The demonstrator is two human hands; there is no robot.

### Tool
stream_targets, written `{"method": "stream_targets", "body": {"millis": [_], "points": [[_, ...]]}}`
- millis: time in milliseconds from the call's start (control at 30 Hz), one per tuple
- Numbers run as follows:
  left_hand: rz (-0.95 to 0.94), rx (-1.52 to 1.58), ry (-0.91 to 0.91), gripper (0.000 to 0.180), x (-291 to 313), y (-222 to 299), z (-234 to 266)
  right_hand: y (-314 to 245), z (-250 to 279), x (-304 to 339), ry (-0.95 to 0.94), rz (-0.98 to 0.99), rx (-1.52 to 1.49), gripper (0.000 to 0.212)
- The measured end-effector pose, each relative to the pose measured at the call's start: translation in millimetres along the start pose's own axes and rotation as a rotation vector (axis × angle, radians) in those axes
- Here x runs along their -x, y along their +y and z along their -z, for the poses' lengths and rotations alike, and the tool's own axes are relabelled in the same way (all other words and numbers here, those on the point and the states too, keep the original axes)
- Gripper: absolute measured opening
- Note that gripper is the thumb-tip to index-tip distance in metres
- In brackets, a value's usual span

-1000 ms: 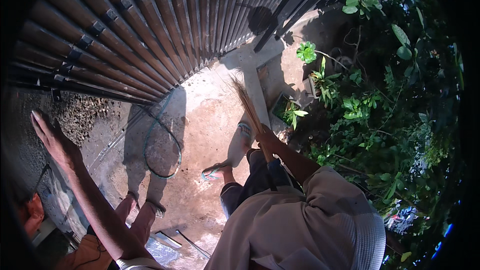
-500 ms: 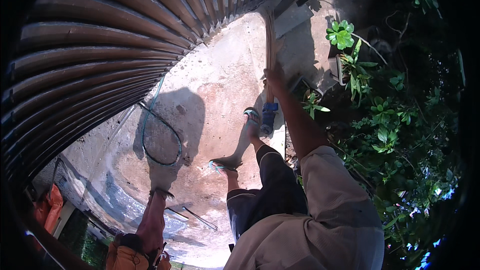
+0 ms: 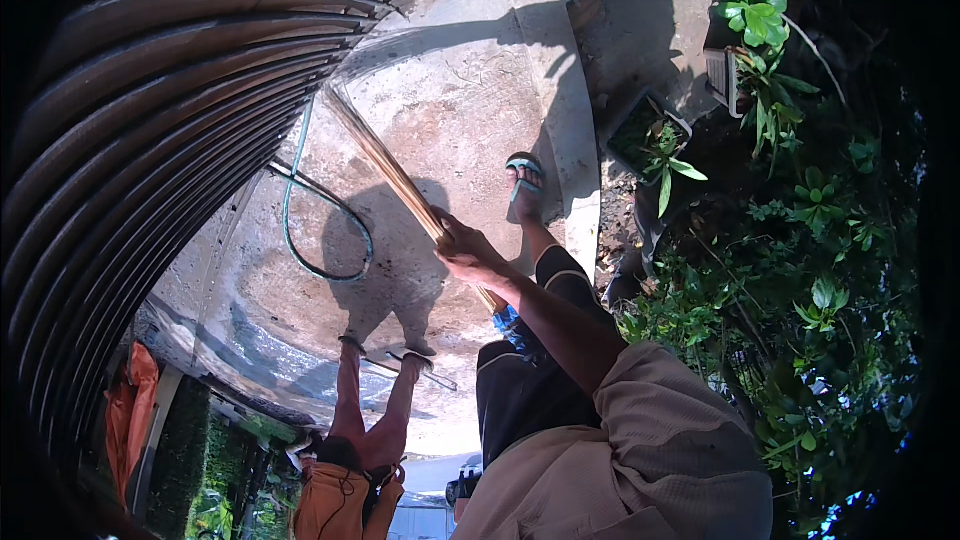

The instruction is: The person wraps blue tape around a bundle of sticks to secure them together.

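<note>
Fingers (image 3: 456, 260) of the right hand (image 3: 472, 252) are clamped around the stick broom (image 3: 385, 162) at the view's centre, its thin tips pointing to 10 o'clock, its blue binding (image 3: 508, 325) to 5 o'clock. Swung towards 9 o'clock, the strands might snag on the hose loop (image 3: 286, 223) or gate slats (image 3: 180, 80), both near the tips. Forearm (image 3: 560, 315) and hand hide part of the handle end, the left hand is out of view, and tip-to-ground contact cannot be determined
</note>
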State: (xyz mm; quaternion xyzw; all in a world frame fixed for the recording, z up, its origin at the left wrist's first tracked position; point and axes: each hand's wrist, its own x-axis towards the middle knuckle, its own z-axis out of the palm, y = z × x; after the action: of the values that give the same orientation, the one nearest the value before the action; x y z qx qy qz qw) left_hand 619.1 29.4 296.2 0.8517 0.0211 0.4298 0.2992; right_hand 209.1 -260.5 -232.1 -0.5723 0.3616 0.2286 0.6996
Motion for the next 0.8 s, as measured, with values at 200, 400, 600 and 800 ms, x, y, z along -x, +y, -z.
{"method": "stream_targets", "body": {"millis": [200, 400, 600, 800], "points": [[-0.023, -0.069, -0.063, 0.06, 11, -6, 10, -8, 99, 2, 0.435, 0.138, -0.662, 0.075], [-0.056, -0.085, -0.125, 0.058, 25, -18, 7, 4, -20, -130, 0.298, 0.022, -0.027, 0.068], [-0.082, -0.115, -0.171, 0.056, 38, -30, 13, -22, -179, -82, -0.209, -0.102, 0.026, 0.08], [-0.113, -0.099, -0.209, 0.054, 50, -55, 15, 24, -118, -2, 0.161, 0.071, 0.032, 0.069]]}}
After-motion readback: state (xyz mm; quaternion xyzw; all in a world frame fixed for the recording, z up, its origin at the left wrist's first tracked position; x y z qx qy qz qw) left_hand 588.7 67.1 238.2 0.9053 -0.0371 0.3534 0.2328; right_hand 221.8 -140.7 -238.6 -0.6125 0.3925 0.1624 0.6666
